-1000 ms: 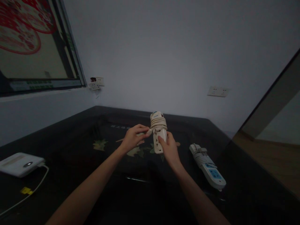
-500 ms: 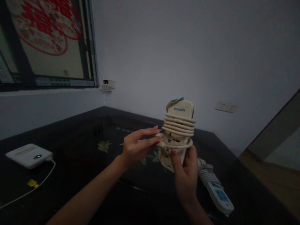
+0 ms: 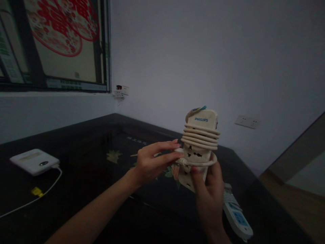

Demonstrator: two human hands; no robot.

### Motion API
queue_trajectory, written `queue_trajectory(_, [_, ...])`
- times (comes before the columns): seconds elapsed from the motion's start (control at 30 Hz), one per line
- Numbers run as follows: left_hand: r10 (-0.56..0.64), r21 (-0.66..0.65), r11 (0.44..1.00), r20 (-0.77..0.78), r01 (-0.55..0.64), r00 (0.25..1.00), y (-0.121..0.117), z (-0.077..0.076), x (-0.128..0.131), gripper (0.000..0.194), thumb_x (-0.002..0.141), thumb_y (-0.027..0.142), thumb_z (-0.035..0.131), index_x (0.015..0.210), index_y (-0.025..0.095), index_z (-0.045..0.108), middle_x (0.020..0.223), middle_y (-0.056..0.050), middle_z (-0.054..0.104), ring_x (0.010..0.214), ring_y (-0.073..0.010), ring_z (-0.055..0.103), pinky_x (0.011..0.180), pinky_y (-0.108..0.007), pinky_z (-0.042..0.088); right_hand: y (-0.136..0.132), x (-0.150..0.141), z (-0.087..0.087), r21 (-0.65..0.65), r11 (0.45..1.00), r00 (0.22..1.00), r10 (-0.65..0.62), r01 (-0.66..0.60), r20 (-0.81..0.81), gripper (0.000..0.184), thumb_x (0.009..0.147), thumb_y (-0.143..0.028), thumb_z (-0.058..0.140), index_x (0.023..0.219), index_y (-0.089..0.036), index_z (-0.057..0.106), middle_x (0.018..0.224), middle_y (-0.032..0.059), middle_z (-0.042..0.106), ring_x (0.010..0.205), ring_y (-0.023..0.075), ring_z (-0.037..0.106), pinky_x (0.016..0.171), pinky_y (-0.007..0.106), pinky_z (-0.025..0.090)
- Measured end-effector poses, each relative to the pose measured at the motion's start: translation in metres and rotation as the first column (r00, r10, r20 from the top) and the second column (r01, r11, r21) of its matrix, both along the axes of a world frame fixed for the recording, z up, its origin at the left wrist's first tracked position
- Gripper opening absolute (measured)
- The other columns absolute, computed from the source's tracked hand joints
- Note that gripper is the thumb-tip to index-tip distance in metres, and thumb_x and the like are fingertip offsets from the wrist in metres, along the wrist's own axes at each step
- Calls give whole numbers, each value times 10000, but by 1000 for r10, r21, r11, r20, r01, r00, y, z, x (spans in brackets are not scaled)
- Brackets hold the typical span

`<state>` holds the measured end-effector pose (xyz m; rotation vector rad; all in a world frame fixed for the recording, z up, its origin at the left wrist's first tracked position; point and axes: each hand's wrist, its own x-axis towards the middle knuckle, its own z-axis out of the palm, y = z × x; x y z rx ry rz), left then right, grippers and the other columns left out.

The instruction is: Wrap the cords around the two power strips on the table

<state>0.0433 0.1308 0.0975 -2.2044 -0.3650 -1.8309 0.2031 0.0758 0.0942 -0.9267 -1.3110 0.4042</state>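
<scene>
Held higher and nearer the camera than a second ago, the Philips power strip (image 3: 201, 119) is now standing tilted in the person's hands. Behind it, the pale wall (image 3: 177, 67) is rising above the dark table (image 3: 101, 135), with the window (image 3: 71, 64) filling the upper left. The right hand (image 3: 210, 193) is gripping the strip's lower part, its thumb pressing the front. The left hand (image 3: 151, 161) is pinching the pale plug (image 3: 179, 150) of the cord (image 3: 200, 135) beside the strip; the cord is wrapping around the strip in several turns, a looser loop hanging below. On the table, the white device (image 3: 35, 161) is lying at the left, and the second power strip (image 3: 238, 220) is lying at the right, partly hidden by the right hand. A yellow tag (image 3: 37, 192) is resting by the device's white cable (image 3: 54, 184).
</scene>
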Motion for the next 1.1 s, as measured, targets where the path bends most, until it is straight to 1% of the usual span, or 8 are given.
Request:
queue_trajectory(0.13, [-9,-14,1000,-3,8,1000,-2,2,-1,243,836,139,610,1051,236,669,1080,-43,662,1046,-167,635,898,-299,561,-1,3,4,-33,999,1000,20,-20,10,395,807,-357,595,1171,-229,513,1157,91,624,1023,228,605,826,352,505])
queue_trajectory(0.3, [-56,-75,996,-7,55,998,-2,3,0,254,840,152,608,1074,238,657,1096,-49,648,1067,-167,624,918,-311,550,-1,7,7,-89,996,999,29,-27,21,365,791,-387,614,1106,-221,536,1066,87,653,929,224,631,793,362,515])
queue_trajectory(0.5, [-103,-115,988,-14,101,995,3,2,-1,276,809,131,642,1069,221,658,1103,-62,639,1079,-174,614,915,-303,547,1,12,7,-117,992,997,48,-40,62,380,792,-384,610,1131,-226,538,1077,80,648,947,223,620,813,369,500])
queue_trajectory(0.63, [-78,-123,989,5,78,997,4,1,-1,292,815,123,632,1087,229,645,1118,-60,632,1058,-161,622,891,-296,556,3,11,4,-148,988,997,47,-38,59,402,786,-388,608,1144,-225,528,1061,88,654,910,231,628,770,377,509])
queue_trajectory(0.8, [-27,-120,992,8,27,1000,8,-2,2,268,814,135,636,1072,205,643,1113,-68,640,1032,-151,630,873,-293,555,5,9,1,-167,986,999,0,7,43,422,777,-395,605,1146,-209,522,1052,104,650,884,235,628,740,391,508])
queue_trajectory(0.93, [-19,-196,980,25,24,999,12,-5,3,253,818,172,635,1069,209,650,1106,-71,653,1014,-161,633,865,-320,555,9,9,-3,-171,984,996,-28,42,82,415,780,-382,597,1142,-195,516,1024,106,651,835,225,627,701,377,502])
queue_trajectory(1.03, [-24,-274,961,85,46,996,15,-7,5,226,799,198,659,1025,194,668,1065,-81,673,985,-165,643,858,-326,554,13,9,-7,-178,981,988,-55,81,146,422,779,-386,601,1144,-193,507,1014,105,649,834,231,621,694,375,496])
queue_trajectory(1.1, [-23,-304,951,120,58,993,16,-8,7,207,785,201,673,992,185,677,1040,-84,687,974,-169,649,864,-330,551,15,9,-9,-196,977,988,-57,85,146,431,778,-398,603,1143,-193,504,1007,101,647,837,235,619,699,379,497])
